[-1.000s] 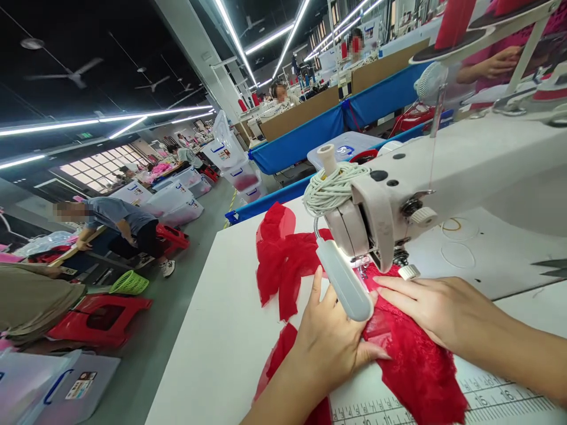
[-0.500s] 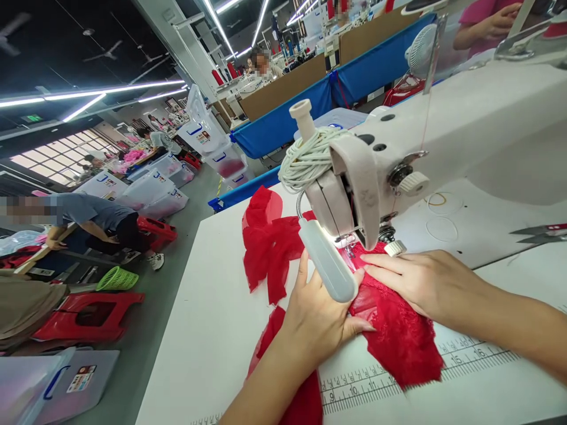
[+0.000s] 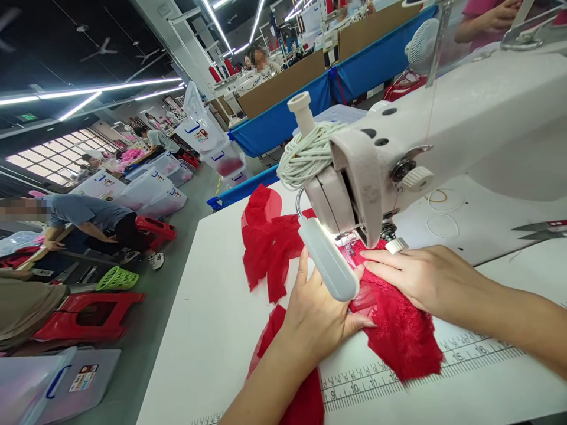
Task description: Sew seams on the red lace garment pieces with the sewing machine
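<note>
Red lace and mesh fabric (image 3: 401,336) lies under the needle end of a white sewing machine (image 3: 478,118). My left hand (image 3: 316,310) rests on the left edge of this fabric with thumb and fingers spread; the grey lamp (image 3: 328,258) hides some of its fingers. Flat on the fabric, right of the presser foot (image 3: 351,250), lies my right hand (image 3: 425,274), its fingers stretched out. More red mesh pieces (image 3: 268,248) lie behind my left hand, and another red piece (image 3: 303,398) is partly under my left forearm.
Scissors (image 3: 543,229) lie at the right on the machine bed, near loose elastic loops (image 3: 443,224). A printed ruler (image 3: 367,386) runs along the table's front. Left of the white table (image 3: 195,313) are a red stool (image 3: 91,316), plastic bins (image 3: 88,383) and a bent-over person (image 3: 88,215).
The camera view has shifted, moving the scene left and up in the picture. Both hands keep nearly the same place on the red fabric by the needle.
</note>
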A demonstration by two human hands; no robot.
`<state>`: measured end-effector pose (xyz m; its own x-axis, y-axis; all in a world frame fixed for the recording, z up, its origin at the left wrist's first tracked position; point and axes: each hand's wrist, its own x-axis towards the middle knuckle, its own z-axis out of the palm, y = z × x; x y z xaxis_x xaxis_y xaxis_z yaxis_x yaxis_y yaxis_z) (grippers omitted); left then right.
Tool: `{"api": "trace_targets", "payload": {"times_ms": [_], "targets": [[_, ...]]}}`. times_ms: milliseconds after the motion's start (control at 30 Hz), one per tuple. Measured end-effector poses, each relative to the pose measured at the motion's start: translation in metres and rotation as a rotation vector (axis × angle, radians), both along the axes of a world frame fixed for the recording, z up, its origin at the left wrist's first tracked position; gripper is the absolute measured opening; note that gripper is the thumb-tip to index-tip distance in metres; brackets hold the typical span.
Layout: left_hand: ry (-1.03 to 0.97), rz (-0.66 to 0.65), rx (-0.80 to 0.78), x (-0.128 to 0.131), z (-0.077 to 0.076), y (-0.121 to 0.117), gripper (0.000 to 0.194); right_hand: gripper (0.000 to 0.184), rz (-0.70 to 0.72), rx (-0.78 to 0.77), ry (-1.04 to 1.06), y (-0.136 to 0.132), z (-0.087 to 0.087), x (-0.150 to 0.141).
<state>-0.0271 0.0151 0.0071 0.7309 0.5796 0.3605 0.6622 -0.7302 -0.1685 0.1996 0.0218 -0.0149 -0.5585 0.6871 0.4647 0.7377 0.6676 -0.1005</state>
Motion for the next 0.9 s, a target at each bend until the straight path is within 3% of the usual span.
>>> {"api": "trace_targets", "payload": {"times_ms": [367, 900], "targets": [[-0.009, -0.002, -0.011, 0.000, 0.001, 0.002, 0.075, 0.035, 0.005, 0.112, -0.049, 0.004, 0.008, -0.002], [0.014, 0.010, -0.013, 0.000, 0.002, 0.005, 0.073, 0.041, 0.001, 0.001, -0.093, 0.009, 0.014, -0.001]]}}
